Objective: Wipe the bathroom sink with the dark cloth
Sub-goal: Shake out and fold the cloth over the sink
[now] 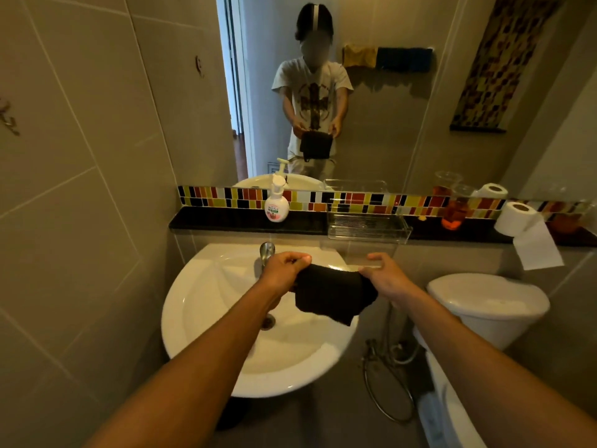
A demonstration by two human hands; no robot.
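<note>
Holding dark cloth (332, 294) above sink (206, 305), tap (267, 252) behind.

Left hand (284, 270): being held out on a bare, extended forearm, fingers being curled closed on one top corner of the dark cloth (332, 295).
Right hand (384, 276): being held level alongside, fingers being pinched on the opposite corner.

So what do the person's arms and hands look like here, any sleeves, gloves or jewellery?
Both forearms are bare right up to the bottom edge of the picture, with no sleeve showing on them. The left hand and right hand wear no gloves, and no watch, bracelet or ring shows. The mirror shows short sleeves of a light printed T-shirt.
</note>
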